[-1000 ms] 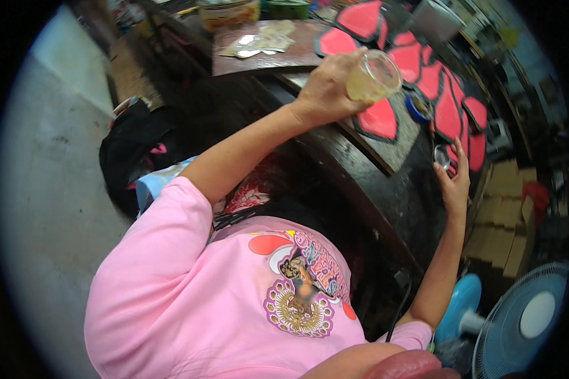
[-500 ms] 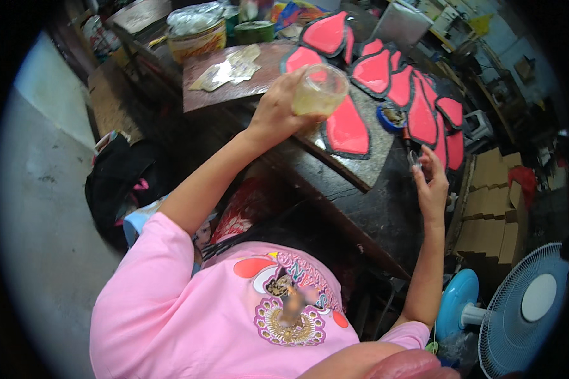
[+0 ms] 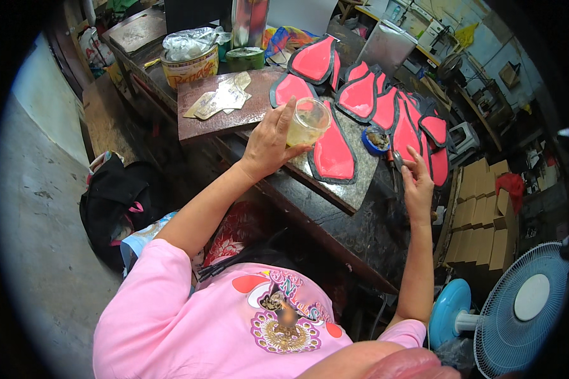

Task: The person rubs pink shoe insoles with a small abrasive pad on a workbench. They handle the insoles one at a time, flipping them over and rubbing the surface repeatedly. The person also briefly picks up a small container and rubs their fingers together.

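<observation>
A clear plastic cup (image 3: 308, 122) of pale yellowish liquid is gripped in the left hand (image 3: 269, 142) above the worktop (image 3: 335, 218).

The cup is clasped from its left side, the fingers (image 3: 286, 114) wrapped round its wall and the thumb underneath; it is carried just over the red, dark-edged cut piece (image 3: 332, 155) that lies on the grey slab (image 3: 354, 189). The cup is best kept upright and lowered slowly, since the liquid sits fairly high and a spill would foul the red pieces directly below the fingers. The right hand (image 3: 417, 186) rests with loosely spread fingers on the dark worktop edge, well to the right of the cup; whether anything is pinched there cannot be told. A small blue pot (image 3: 375, 139) stands between the two hands, and should be cleared when the cup is moved.
</observation>
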Available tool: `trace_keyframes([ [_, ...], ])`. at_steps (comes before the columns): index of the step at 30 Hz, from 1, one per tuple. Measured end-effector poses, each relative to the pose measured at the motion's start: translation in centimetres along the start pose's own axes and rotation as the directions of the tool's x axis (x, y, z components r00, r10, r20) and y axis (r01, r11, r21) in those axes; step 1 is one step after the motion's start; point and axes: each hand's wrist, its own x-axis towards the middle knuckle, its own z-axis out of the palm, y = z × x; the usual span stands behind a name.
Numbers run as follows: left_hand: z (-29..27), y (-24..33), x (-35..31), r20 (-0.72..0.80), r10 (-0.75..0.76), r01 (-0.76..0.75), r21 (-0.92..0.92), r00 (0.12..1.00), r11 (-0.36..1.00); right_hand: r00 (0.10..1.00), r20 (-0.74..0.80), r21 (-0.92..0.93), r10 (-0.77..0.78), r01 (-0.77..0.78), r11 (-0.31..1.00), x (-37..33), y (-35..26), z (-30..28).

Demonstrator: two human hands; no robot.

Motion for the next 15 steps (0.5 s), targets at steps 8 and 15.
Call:
trace_keyframes([
  [8, -0.4, 0.3, -1.7, 0.031, -0.153, 0.156, -0.087, 0.988, 0.984, 0.984, 0.103, 0.251, 0.143, -0.165, 0.954, 0.0, 0.4, 0.4],
  [15, -1.0, 0.6, -1.7, -0.008, -0.077, 0.076, -0.048, 0.997, 0.996, 0.977, 0.159, 0.534, 0.14, -0.204, 0.82, 5.0, -1.0, -1.5],
])
